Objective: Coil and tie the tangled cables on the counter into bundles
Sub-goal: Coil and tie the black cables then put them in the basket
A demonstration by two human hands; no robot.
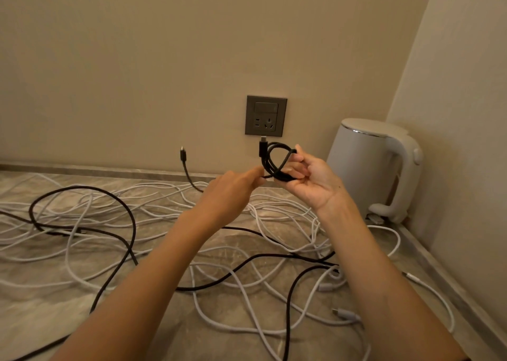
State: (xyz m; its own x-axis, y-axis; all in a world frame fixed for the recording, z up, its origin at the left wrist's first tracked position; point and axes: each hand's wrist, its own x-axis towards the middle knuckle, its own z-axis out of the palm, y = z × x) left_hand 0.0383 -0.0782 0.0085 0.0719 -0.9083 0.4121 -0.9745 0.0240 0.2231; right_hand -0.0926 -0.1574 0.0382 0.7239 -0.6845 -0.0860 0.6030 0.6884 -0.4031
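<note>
My right hand (pixel 312 180) holds a small coil of black cable (pixel 275 163) raised above the counter, with one plug end sticking up at the coil's left side. My left hand (pixel 233 187) pinches the same black cable just left of the coil. The cable's free end (pixel 183 156) arcs up to the left, its plug in the air. Below, several white cables (pixel 247 278) and other black cables (pixel 82 196) lie tangled across the marble counter (pixel 41 319).
A white electric kettle (pixel 375 165) stands at the back right, close to my right hand. A grey wall socket (pixel 265 115) sits on the wall behind the coil. The side wall bounds the counter on the right.
</note>
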